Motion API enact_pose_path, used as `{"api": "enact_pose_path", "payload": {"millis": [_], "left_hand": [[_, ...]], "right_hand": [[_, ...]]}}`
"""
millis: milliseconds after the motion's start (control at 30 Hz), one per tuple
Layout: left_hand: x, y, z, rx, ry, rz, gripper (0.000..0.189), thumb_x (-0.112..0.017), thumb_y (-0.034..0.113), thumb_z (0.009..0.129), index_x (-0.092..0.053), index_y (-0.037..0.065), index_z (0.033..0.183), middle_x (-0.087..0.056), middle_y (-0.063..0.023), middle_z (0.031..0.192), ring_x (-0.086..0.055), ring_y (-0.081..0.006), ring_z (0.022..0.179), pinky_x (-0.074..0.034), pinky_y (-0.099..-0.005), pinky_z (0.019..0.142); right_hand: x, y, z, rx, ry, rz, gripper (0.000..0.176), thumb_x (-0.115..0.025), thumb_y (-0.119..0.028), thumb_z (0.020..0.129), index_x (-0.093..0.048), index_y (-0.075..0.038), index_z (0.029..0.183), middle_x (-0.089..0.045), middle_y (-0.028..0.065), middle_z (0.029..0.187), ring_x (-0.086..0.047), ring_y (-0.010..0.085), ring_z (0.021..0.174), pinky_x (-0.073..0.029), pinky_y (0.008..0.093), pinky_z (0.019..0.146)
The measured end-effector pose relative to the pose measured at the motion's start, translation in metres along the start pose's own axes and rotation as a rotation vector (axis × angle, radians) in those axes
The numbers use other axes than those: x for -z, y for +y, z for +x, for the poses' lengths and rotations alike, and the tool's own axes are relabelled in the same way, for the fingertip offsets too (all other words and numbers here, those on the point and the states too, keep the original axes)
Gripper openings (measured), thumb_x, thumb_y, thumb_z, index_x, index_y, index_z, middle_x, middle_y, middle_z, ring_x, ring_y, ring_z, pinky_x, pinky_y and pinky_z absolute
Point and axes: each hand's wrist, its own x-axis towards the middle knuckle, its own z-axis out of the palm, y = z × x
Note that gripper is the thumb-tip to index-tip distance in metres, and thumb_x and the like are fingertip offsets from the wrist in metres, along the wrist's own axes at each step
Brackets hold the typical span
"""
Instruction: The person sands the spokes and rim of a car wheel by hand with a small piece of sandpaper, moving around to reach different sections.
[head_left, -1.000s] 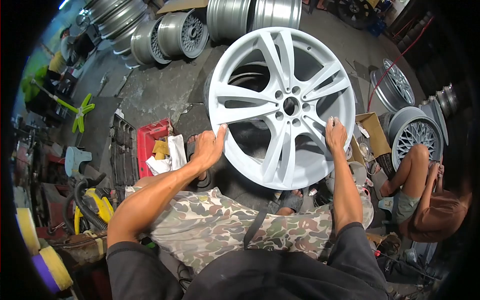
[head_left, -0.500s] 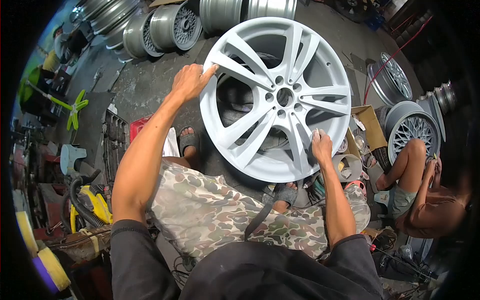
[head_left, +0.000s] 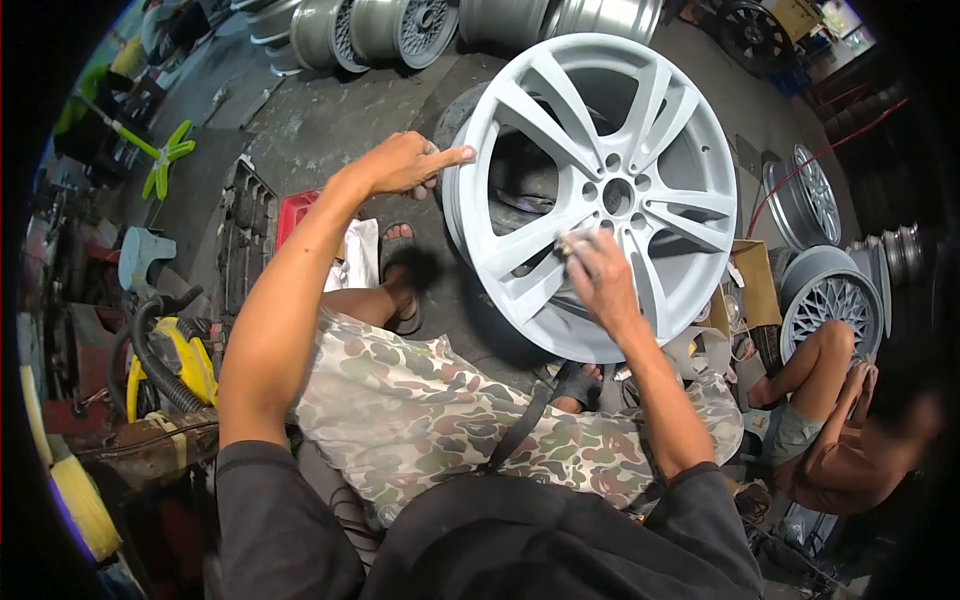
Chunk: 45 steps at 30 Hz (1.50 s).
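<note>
Since the wheel [head_left: 600, 190] stands on its edge just ahead of my knees, face turned to me and leaning a little away, most of its weight goes down into the floor [head_left: 330, 120] and not into my arms. I judge it heavy and wholly stiff: cast metal, nothing that gives. Its coat is a flat, pale grey, matte all over, so I expect it to be dry and a bit chalky under the skin rather than slippery, and likely to mark or scuff if it tips against something hard.

My left grip [head_left: 405, 165] is open, clasping nothing: the forefinger lies out straight against the outer lip on the left side, the other fingers loosely curled behind it. That only steadies the wheel. My right grip [head_left: 595, 275] is bunched on a spoke just below the hub [head_left: 617, 195], fingertips pressed to the metal and, as far as the blur lets me tell, closed on a small pale scrap [head_left: 567, 241].

For a real hold I would take the lip at two opposite sides, or hook fingers through a gap between spokes; the spokes are broad and would bear it. A dark tyre [head_left: 520, 190] shows through the openings behind. Bare rims [head_left: 400, 30] stand in a row further off, well apart, and another person [head_left: 830, 440] crouches to my right.
</note>
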Motion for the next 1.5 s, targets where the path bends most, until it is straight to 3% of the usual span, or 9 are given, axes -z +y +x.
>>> {"api": "enact_pose_path", "payload": {"millis": [67,200,300,467,633,800,967,1133,1500], "left_hand": [[0.008,0.002,-0.008,0.057,-0.075,0.004,0.082,-0.059,0.079,0.091,-0.067,0.0,0.068,-0.065,-0.0102,0.063,-0.066,-0.0198,0.06,-0.054,-0.0366,0.063],[0.015,-0.012,0.0,-0.044,-0.03,0.011,0.079,-0.058,0.078,0.092,-0.069,0.002,0.071,-0.066,-0.0088,0.063,-0.067,-0.0185,0.064,-0.054,-0.0344,0.065],[0.022,-0.006,-0.003,-0.045,0.002,-0.019,0.079,-0.056,0.077,0.094,-0.07,0.002,0.074,-0.068,-0.0093,0.066,-0.068,-0.0181,0.066,-0.054,-0.034,0.065],[0.025,-0.007,-0.008,-0.06,0.023,-0.049,0.082,-0.056,0.078,0.092,-0.075,-0.001,0.077,-0.072,-0.0133,0.069,-0.071,-0.0231,0.066,-0.057,-0.0367,0.066],[0.025,-0.009,-0.01,-0.056,0.021,-0.087,0.077,-0.057,0.074,0.095,-0.071,0.0,0.078,-0.069,-0.01,0.07,-0.068,-0.0172,0.067,-0.052,-0.0306,0.061],[0.027,-0.01,-0.007,-0.076,0.034,-0.061,0.076,-0.057,0.073,0.095,-0.07,0.001,0.077,-0.068,-0.0083,0.069,-0.067,-0.0163,0.066,-0.052,-0.0304,0.061],[0.022,-0.005,-0.007,-0.08,0.018,-0.061,0.075,-0.057,0.073,0.096,-0.069,0.002,0.076,-0.067,-0.0068,0.067,-0.066,-0.0157,0.064,-0.051,-0.0305,0.06],[0.022,-0.011,-0.005,-0.121,0.058,-0.05,0.074,-0.058,0.072,0.096,-0.069,0.002,0.075,-0.067,-0.0069,0.068,-0.065,-0.0153,0.064,-0.052,-0.0311,0.06],[0.022,-0.009,-0.01,-0.128,0.056,-0.054,0.076,-0.058,0.071,0.096,-0.076,0.0,0.078,-0.071,-0.0138,0.067,-0.07,-0.0243,0.066,-0.056,-0.0394,0.067]], "right_hand": [[0.004,-0.037,0.007,0.194,-0.018,-0.048,0.038,-0.074,0.001,0.081,-0.072,-0.005,0.119,-0.065,0.0133,0.112,-0.064,0.0347,0.104,-0.054,0.0427,0.09],[0.011,-0.021,0.038,0.067,0.159,-0.147,0.034,-0.071,0.0,0.083,-0.072,-0.003,0.117,-0.065,0.0143,0.108,-0.063,0.0344,0.101,-0.054,0.0433,0.088],[0.002,0.009,0.037,0.065,0.019,-0.188,0.03,-0.071,-0.003,0.084,-0.072,-0.002,0.114,-0.064,0.0148,0.107,-0.063,0.0345,0.099,-0.053,0.0443,0.087],[-0.013,-0.074,0.034,0.233,-0.17,0.054,0.039,-0.072,0.003,0.082,-0.071,-0.006,0.119,-0.066,0.0132,0.107,-0.064,0.0348,0.101,-0.055,0.0424,0.09],[0.01,0.009,0.045,0.102,-0.177,-0.117,0.038,-0.072,0.001,0.082,-0.072,-0.007,0.12,-0.067,0.015,0.105,-0.067,0.0356,0.097,-0.056,0.0437,0.087],[-0.002,-0.068,0.044,0.21,-0.203,0.0,0.026,-0.073,-0.004,0.083,-0.072,-0.002,0.109,-0.069,0.0168,0.103,-0.068,0.038,0.097,-0.056,0.0458,0.087],[0.003,0.003,0.063,0.12,-0.222,-0.092,0.019,-0.071,-0.002,0.082,-0.075,-0.003,0.1,-0.069,0.0173,0.095,-0.068,0.0384,0.093,-0.056,0.0461,0.085],[-0.015,-0.06,0.064,0.301,-0.239,-0.074,0.018,-0.072,-0.004,0.077,-0.074,-0.002,0.094,-0.067,0.0175,0.089,-0.067,0.0393,0.089,-0.055,0.0485,0.085],[-0.028,-0.055,0.089,0.213,-0.394,-0.191,0.008,-0.067,-0.007,0.078,-0.073,-0.002,0.078,-0.07,0.0191,0.083,-0.07,0.0406,0.077,-0.058,0.0501,0.073]]}}
